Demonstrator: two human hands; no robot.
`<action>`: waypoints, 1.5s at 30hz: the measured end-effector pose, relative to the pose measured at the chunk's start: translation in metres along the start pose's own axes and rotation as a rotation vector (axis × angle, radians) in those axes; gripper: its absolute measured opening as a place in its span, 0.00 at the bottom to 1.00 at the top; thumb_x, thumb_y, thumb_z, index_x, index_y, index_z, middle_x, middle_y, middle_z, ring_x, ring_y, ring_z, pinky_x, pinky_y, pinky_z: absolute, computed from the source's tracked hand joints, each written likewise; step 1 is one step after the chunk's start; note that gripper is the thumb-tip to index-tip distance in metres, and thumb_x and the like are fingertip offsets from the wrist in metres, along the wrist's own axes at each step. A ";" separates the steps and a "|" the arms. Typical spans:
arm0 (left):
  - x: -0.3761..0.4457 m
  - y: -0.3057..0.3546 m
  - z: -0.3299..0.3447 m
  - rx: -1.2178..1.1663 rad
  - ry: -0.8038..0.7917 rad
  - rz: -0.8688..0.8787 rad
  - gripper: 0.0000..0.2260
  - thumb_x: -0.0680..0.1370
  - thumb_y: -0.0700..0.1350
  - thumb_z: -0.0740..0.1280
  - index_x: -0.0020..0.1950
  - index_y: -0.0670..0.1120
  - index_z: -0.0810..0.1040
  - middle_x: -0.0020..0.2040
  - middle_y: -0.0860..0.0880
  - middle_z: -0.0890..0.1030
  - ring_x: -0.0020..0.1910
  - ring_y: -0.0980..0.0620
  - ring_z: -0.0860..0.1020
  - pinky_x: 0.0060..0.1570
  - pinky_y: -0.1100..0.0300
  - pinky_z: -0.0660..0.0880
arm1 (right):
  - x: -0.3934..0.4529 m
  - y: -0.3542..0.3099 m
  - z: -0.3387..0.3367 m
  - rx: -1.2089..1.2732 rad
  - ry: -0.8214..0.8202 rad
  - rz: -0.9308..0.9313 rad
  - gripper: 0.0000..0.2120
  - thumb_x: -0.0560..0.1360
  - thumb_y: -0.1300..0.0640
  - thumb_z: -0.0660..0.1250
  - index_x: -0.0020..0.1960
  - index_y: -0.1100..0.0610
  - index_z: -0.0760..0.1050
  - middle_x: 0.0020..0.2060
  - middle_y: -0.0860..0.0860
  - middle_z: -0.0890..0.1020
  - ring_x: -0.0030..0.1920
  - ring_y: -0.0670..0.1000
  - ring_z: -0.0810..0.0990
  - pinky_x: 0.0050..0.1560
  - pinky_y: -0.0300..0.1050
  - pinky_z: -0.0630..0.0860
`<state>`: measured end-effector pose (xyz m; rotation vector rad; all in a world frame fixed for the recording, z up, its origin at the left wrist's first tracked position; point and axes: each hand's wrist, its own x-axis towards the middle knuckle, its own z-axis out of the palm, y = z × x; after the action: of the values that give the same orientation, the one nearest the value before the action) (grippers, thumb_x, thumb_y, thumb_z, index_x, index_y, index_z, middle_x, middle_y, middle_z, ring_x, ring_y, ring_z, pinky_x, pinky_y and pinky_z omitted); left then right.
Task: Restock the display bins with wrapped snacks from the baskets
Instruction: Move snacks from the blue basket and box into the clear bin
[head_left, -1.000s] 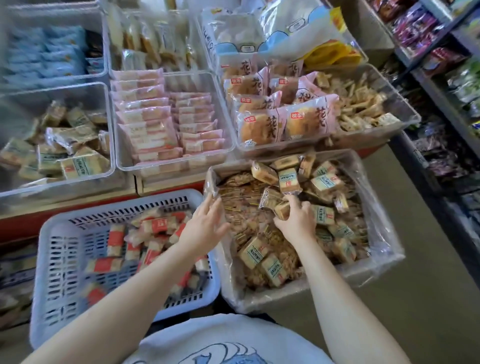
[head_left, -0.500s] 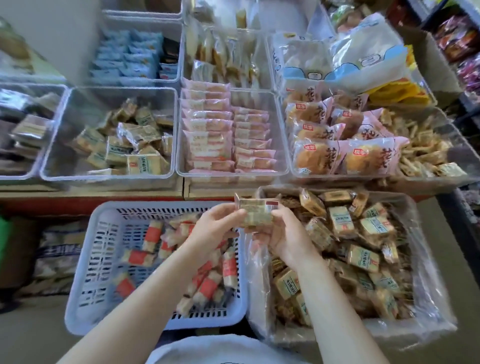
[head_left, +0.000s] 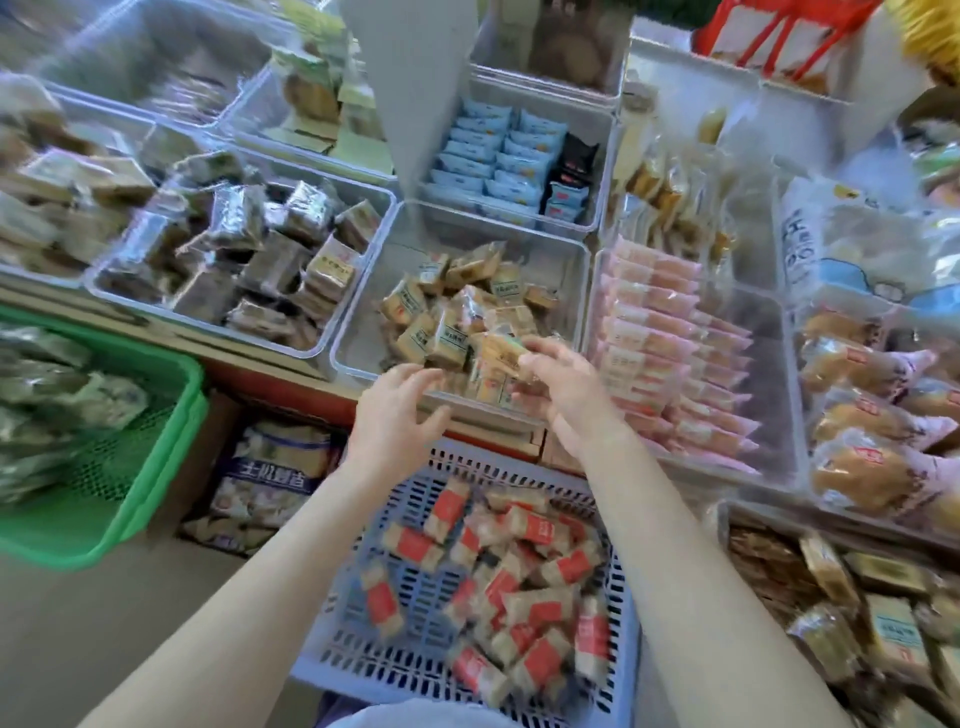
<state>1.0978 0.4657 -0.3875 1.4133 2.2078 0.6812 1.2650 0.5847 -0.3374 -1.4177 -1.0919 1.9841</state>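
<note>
the right hand (head_left: 563, 384) pinches a tan wrapped snack (head_left: 501, 352) between thumb and fingertips, just above the near rim of a clear bin (head_left: 569, 270). the snack's long axis runs roughly left to right, its free end pointing left toward the other hand, the whole packet tilted a little down on the right; blur hides its label. the left hand (head_left: 397, 410) hovers just beside it, fingers loosely spread and curved, holding nothing, close to the snack but apart from it.

the clear bin below the snack holds a loose heap of tan packets (head_left: 457, 306) lying at all angles, piled toward the near right corner, with the bin's far left floor bare. left of it another clear bin carries dark wrapped squares (head_left: 249, 254). right of it a bin holds pink packets (head_left: 670, 338) stacked in neat rows, and further right lie large bread bags (head_left: 872, 467). behind stands a bin of pale blue packets (head_left: 493, 156).

under both forearms sits a blue slotted basket (head_left: 358, 613) of red-labelled snacks (head_left: 519, 577). a green basket (head_left: 130, 467) is at the left edge, and a lined box of tan packets (head_left: 831, 597) at the lower right.
</note>
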 end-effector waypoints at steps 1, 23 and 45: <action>-0.001 -0.011 0.003 0.040 -0.028 0.046 0.23 0.79 0.49 0.69 0.73 0.46 0.73 0.72 0.48 0.72 0.74 0.47 0.67 0.74 0.51 0.63 | 0.013 -0.007 0.016 -0.076 0.041 -0.049 0.11 0.79 0.65 0.67 0.60 0.58 0.77 0.54 0.59 0.82 0.40 0.51 0.82 0.41 0.47 0.83; -0.049 0.072 0.079 0.109 -0.097 0.271 0.20 0.77 0.44 0.67 0.68 0.42 0.75 0.73 0.40 0.70 0.74 0.40 0.66 0.69 0.43 0.68 | -0.106 0.068 -0.125 -0.425 0.441 -0.130 0.12 0.82 0.63 0.61 0.47 0.55 0.82 0.39 0.52 0.84 0.37 0.47 0.83 0.40 0.42 0.80; -0.148 0.214 0.223 0.196 -0.744 0.148 0.14 0.79 0.51 0.68 0.38 0.48 0.66 0.34 0.50 0.74 0.33 0.51 0.72 0.34 0.55 0.70 | -0.222 0.221 -0.287 -0.833 0.484 0.243 0.38 0.69 0.44 0.76 0.70 0.56 0.63 0.62 0.54 0.70 0.64 0.57 0.70 0.59 0.50 0.71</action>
<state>1.4388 0.4455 -0.4192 1.5987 1.6150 -0.0458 1.6281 0.3876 -0.4363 -2.3807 -1.6388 1.1989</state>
